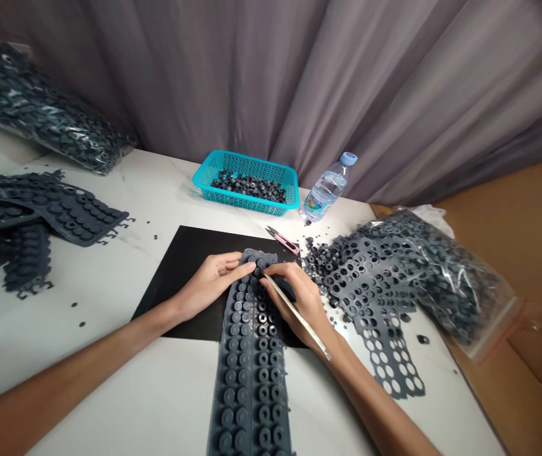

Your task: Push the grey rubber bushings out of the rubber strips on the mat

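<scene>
A long dark-grey moulded rubber strip [247, 361] with rows of round bumps runs from the black mat [176, 285] toward me. My left hand [216, 278] grips the strip's far left edge, thumb on top and fingers at the rim. In my right hand [299, 294] is a thin pale stick like a pen [299, 318], pinched near its tip, which points at the bumps near the far end. The right-hand rows of bumps nearer me show open holes; the left-hand rows look closed. Beyond my right hand, pink-handled thread snips [283, 240] rest at the mat's edge.
A turquoise basket [247, 206] of small rubber pieces and a water bottle [330, 187] stand at the back. Punched-out sheets [370, 278], loose pieces and a filled plastic bag [465, 278] lie right. More strips [62, 206] and another filled bag [47, 107] are left.
</scene>
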Demonstrator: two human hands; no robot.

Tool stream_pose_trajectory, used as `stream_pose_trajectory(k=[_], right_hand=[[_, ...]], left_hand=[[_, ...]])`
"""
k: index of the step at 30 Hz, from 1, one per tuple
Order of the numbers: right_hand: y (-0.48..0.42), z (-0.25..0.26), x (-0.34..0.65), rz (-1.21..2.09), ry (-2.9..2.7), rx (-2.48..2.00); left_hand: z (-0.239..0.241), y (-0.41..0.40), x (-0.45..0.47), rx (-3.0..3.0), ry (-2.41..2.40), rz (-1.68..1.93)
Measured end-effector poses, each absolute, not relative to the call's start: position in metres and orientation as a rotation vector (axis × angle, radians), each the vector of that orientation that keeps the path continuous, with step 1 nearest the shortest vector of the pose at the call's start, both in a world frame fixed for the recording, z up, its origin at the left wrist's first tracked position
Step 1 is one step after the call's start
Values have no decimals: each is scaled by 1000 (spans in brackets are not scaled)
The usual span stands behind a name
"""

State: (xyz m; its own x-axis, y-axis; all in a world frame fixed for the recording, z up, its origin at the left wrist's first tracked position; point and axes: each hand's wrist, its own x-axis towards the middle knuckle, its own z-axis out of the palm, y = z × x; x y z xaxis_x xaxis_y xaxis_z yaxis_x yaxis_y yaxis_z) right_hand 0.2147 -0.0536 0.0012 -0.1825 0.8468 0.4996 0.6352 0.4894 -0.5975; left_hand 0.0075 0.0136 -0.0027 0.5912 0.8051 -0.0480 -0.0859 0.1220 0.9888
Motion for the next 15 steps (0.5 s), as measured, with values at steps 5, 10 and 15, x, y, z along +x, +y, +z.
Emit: stream_pose_trajectory(k=[5,10,15], right_hand=[[-53,-1,217,299,-1903,-1269],[-51,-5,220,268,-1964,-1299],[-51,-4,217,142,-2050,-1306]], left_hand=[[-6,15,8,1298,719,721],[-9,15,8,1327,718,712],[-11,15,9,1348,723,719]])
